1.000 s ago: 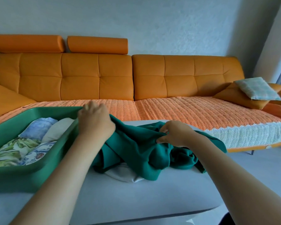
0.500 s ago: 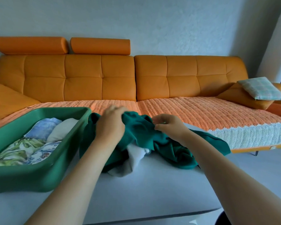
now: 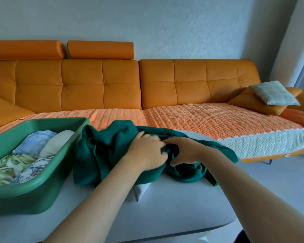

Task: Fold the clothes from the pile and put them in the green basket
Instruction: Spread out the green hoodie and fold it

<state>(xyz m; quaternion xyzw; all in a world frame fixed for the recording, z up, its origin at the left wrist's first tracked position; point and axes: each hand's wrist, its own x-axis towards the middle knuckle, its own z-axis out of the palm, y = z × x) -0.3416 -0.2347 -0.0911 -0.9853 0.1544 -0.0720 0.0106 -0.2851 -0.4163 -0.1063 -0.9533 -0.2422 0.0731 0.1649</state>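
A crumpled dark green garment (image 3: pixel 102 155) lies on the grey table (image 3: pixel 165 207), its left edge against the green basket (image 3: pixel 33 195). Both hands meet at the garment's middle. My left hand (image 3: pixel 146 151) grips a fold of it, and my right hand (image 3: pixel 186 149) pinches the cloth right beside it. A white garment (image 3: pixel 139 192) pokes out from under the green one, mostly hidden. The basket at the left holds several folded clothes: a blue one (image 3: pixel 35 140), a cream one (image 3: pixel 57 143) and floral prints (image 3: pixel 12 165).
An orange sofa (image 3: pixel 102 88) with a woven orange cover runs behind the table. Two cushions (image 3: pixel 270 95) are stacked at its right end. Grey floor shows at the right beyond the table's edge.
My hands have come together at the green garment's middle and dropped lower. The garment has spread left against the basket. The white cloth is now more covered.
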